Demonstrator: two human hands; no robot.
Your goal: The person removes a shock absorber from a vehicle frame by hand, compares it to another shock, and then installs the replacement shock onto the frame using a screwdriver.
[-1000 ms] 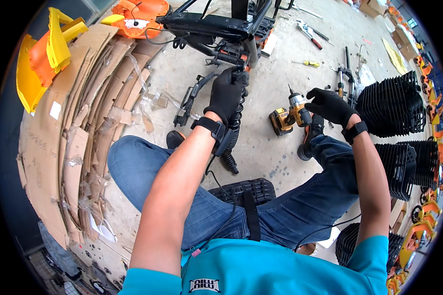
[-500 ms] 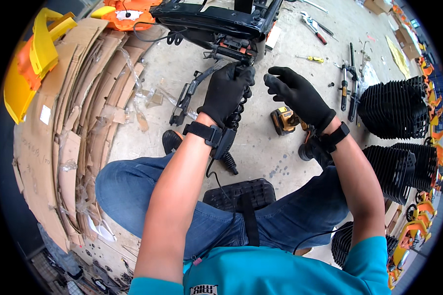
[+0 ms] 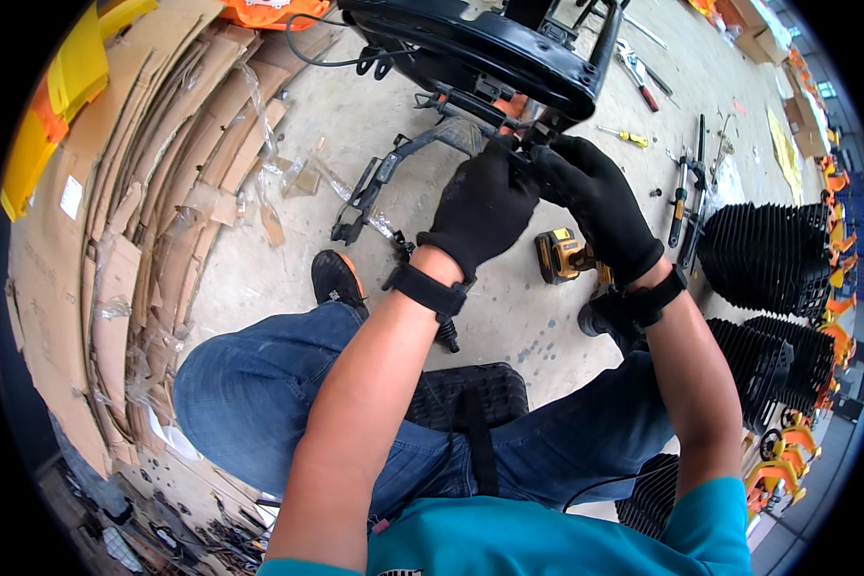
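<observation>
- Sitting just beyond both hands, top centre, is the frame [image 3: 509, 56], black, long axis running across the view, near edge dipping towards the right!
- Right hand [image 3: 597, 187] is the nearer one, fingertips just below that dipped corner; left hand [image 3: 485, 204] comes in beside it, fingertips close together, perhaps touching.
- Both have their fingers curled narrow, but it's black on black: whether either grips a small part, I cannot tell.
- Orange part [image 3: 514, 104] peeks out beneath the frame, just past those fingertips.
- Drill [image 3: 562, 257] sits on the near side of the hands, closer to the right one; screwdriver [image 3: 629, 136] lies further right.
- Labels now: a white label [image 3: 71, 197] on the cardboard [image 3: 115, 221], print too small to read; the shirt [image 3: 557, 538] shows a cut-off emblem, unreadable.
</observation>
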